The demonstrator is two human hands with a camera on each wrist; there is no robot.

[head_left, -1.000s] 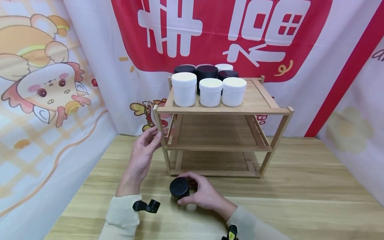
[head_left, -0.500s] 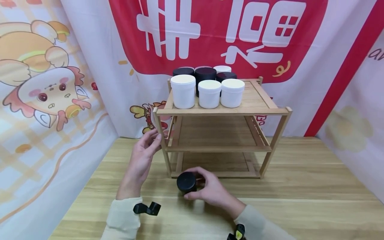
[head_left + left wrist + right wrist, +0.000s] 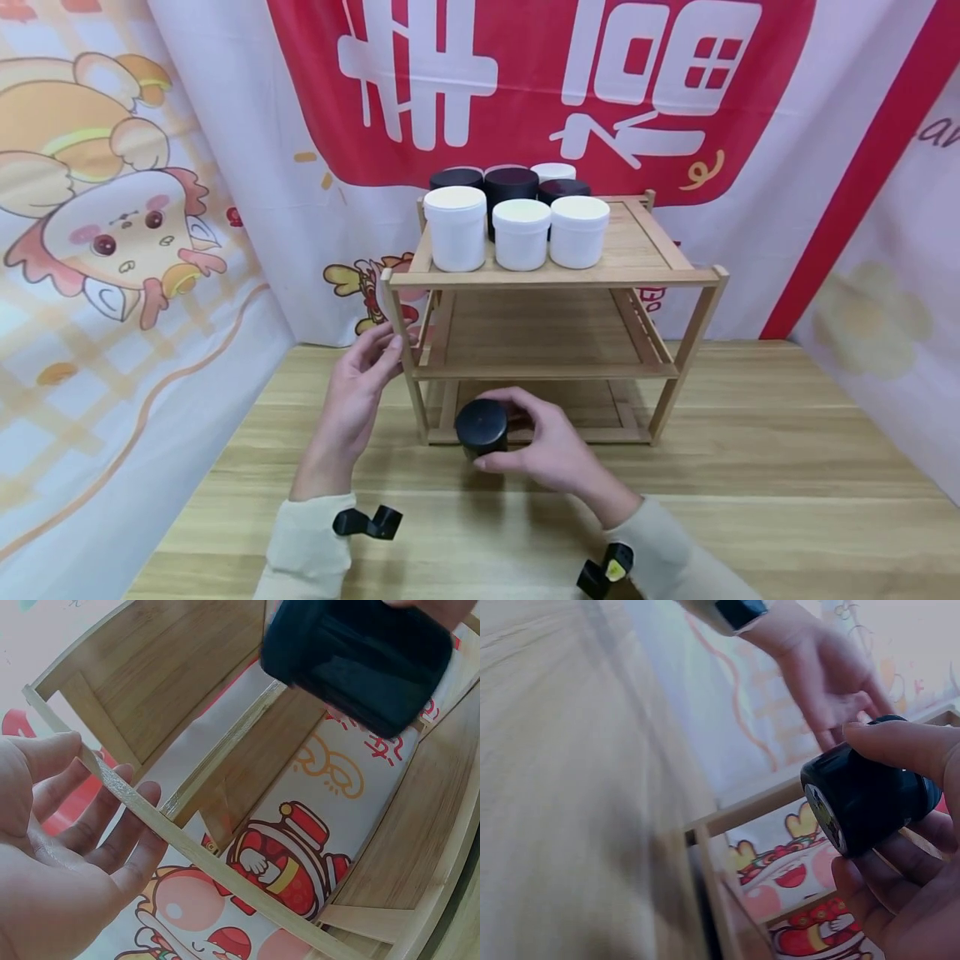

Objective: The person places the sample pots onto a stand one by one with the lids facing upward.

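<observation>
A small black screw-lid jar (image 3: 482,427) is held by my right hand (image 3: 547,446), thumb on one side and fingers on the other. It hangs above the table before the rack's lowest shelf. The right wrist view shows a round label on the base of this jar (image 3: 870,799). My left hand (image 3: 356,387) holds the front left post of a three-tier wooden rack (image 3: 555,277). Up close in the left wrist view, thumb and fingers of the left hand (image 3: 67,847) lie on either side of the post (image 3: 191,847).
White jars (image 3: 522,237) line the front left of the top shelf. Black jars (image 3: 512,187) and another white lid (image 3: 553,172) stand behind them. The middle shelf (image 3: 547,333) is bare wood. Printed cloth (image 3: 300,100) hangs around the wooden table (image 3: 765,467).
My right hand has carried the black jar up, forward and to the right, toward the rack's lowest shelf. The left hand stays at the post.
</observation>
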